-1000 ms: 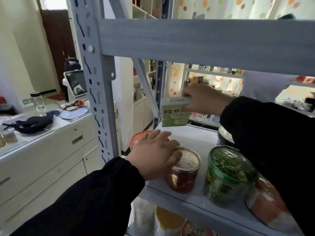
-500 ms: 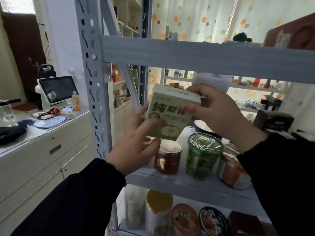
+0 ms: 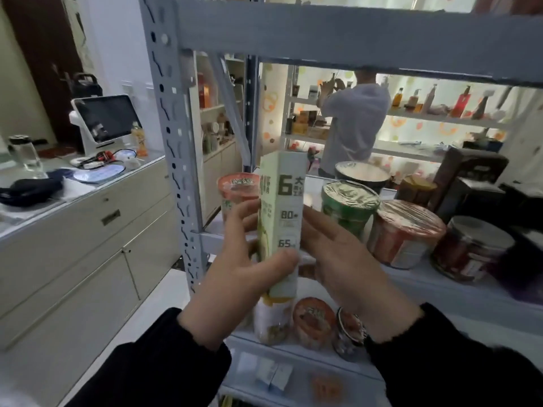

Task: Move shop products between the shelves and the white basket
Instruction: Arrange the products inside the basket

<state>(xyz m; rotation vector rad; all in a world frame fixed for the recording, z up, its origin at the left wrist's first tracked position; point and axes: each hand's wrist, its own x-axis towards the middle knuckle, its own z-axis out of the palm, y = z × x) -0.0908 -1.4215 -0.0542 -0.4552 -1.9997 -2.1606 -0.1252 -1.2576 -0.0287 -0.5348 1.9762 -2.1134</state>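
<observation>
Pale green cardboard is facing us: we are holding a tall, slim carton (image 3: 282, 218) upright in the air in front of the grey metal shelf (image 3: 426, 286), its narrow printed side turned toward us. Our left grip (image 3: 235, 277) is clasping the carton's lower half, the thumb pressing across the narrow face and the fingers wrapping round the broad face on the left. Our right grip (image 3: 343, 259) is lying open with straight fingers flat against the carton's right side, steadying it rather than clamping it. Behind the carton, an orange-lidded cup (image 3: 236, 186) and a green-lidded cup (image 3: 348, 207) are standing on the shelf. The white basket is not showing anywhere in view.

We are judging the carton to be fairly light, with stiff folded corners but broad panels that are likely to dent under a hard squeeze. Its printed surface is looking smooth, so it may be sliding easily through a loose hold. The safest hold, in our judgement, is across the narrow sides around the middle, where the corners are taking the pressure, with the carton kept upright in case the contents are sitting low.
</observation>
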